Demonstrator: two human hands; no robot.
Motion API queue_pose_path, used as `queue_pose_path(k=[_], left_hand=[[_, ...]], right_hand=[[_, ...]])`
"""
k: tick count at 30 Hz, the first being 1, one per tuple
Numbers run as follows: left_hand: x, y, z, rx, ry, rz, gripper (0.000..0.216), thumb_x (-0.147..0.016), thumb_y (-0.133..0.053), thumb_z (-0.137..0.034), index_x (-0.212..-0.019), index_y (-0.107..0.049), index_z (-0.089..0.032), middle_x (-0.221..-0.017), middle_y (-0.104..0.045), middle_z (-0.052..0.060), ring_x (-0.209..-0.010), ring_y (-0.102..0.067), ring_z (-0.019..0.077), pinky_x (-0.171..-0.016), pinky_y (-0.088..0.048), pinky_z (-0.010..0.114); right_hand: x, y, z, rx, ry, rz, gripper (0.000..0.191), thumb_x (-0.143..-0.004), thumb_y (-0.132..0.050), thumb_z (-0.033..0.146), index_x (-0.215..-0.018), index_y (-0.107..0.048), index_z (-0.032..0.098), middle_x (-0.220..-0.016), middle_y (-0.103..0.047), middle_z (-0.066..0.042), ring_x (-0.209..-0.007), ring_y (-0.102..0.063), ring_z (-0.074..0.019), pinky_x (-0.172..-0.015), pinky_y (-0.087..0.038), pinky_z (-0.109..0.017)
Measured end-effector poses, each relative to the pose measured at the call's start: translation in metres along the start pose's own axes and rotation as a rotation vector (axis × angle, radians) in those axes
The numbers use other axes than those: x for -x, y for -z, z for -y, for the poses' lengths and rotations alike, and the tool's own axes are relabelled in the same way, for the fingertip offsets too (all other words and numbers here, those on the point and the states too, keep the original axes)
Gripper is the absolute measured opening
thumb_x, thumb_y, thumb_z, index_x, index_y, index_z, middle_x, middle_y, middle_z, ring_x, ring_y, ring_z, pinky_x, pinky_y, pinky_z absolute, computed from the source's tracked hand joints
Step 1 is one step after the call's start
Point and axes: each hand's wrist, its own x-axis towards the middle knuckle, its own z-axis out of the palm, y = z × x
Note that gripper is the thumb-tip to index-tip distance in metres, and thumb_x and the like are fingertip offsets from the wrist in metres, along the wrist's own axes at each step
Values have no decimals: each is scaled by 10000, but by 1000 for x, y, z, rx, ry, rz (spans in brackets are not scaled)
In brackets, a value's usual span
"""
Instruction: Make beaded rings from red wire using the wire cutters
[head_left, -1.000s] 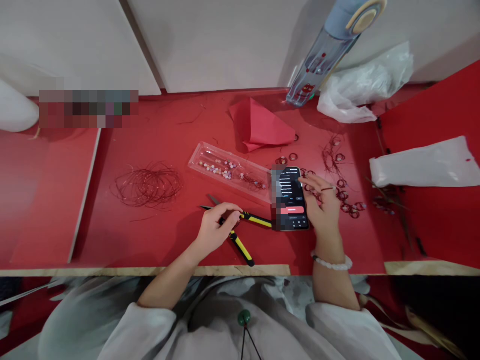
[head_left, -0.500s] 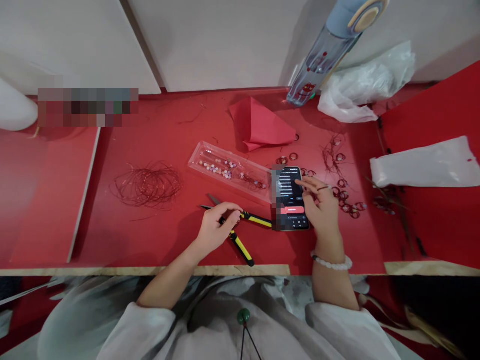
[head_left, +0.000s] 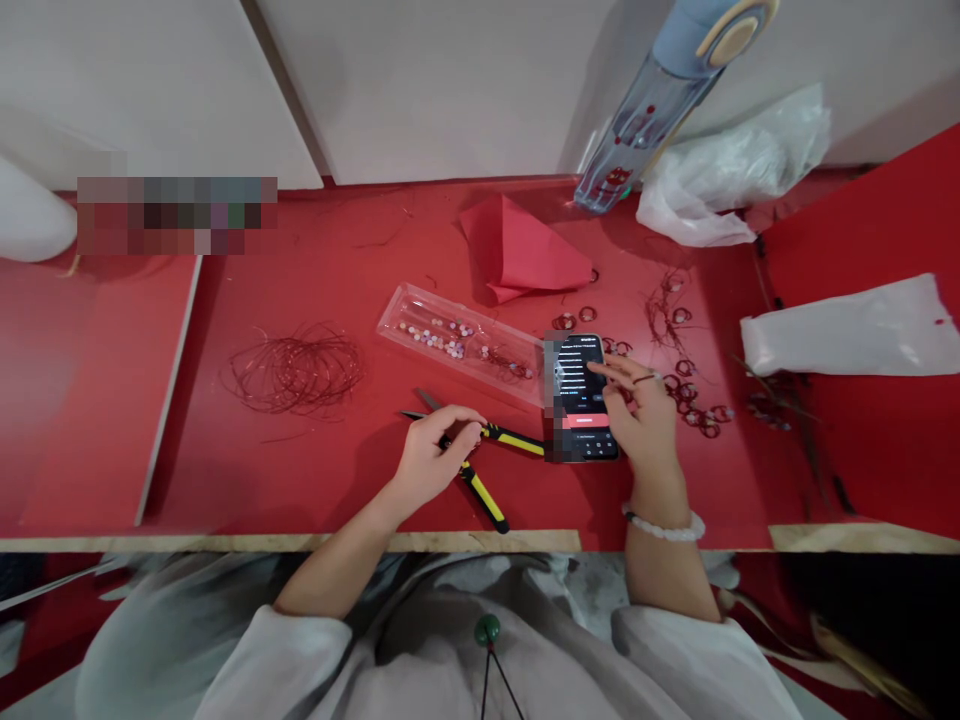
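Observation:
My right hand [head_left: 643, 412] is over the right edge of a smartphone [head_left: 581, 420], fingers stretched out, the index fingertip on or just above its dark, lit screen. My left hand [head_left: 435, 448] lies over the pivot of open snips [head_left: 487, 500] with black and yellow handles. Its fingers are curled and the thumb is close to the index tip; whatever may be between them is hidden. Behind the snips, a clear plastic case [head_left: 465, 350] holds small pale and purple beads and some dark red wire. A loose coil of dark red wire [head_left: 296, 370] lies left of it.
Several small beaded wire rings [head_left: 705, 415] lie right of the phone. Folded red paper [head_left: 521, 250] is behind the case. A blue water bottle [head_left: 634, 120] and a crumpled plastic bag [head_left: 735, 170] stand at the back; a white packet [head_left: 851, 325] is at right.
My right index finger has shifted slightly left over the phone screen. My left hand, the snips and the case have not moved.

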Motion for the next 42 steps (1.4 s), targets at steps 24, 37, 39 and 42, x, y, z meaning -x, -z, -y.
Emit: queue_pose_path(k=[24, 37, 39, 42], left_hand=[[-6, 6, 2, -10, -81, -94, 152, -860, -719, -339, -848, -740, -189, -723, -715, 12, -569, -633, 99, -542, -516, 195], [0, 8, -6, -8, -233, -172, 212, -885, -732, -406, -840, -712, -200, -695, -753, 16, -593, -726, 140, -587, -612, 231], [2, 9, -5, -50, -229, -193, 234, -893, -723, -432, -848, -723, -202, -689, -756, 12, -570, -715, 133, -571, -605, 226], [4, 11, -4, -92, -258, -180, 224, -920, -692, -419, -871, -733, -204, -705, -767, 14, -555, -707, 124, -572, -598, 220]], right_hand=[[11, 11, 40, 122, 316, -114, 305, -905, -572, 165, -1169, -683, 269, -1023, -755, -91, -912, -655, -289, -890, -525, -502], [36, -45, 136, -453, 201, 201, 65, -906, -644, 204, -937, -669, 255, -819, -755, -4, -665, -703, -161, -643, -601, -287], [36, -51, 135, -489, 203, 198, 58, -904, -651, 218, -936, -683, 254, -834, -762, -10, -672, -707, -165, -638, -605, -295], [37, -54, 134, -505, 246, 169, 82, -918, -648, 216, -965, -701, 259, -853, -768, -17, -688, -709, -167, -642, -606, -304]])
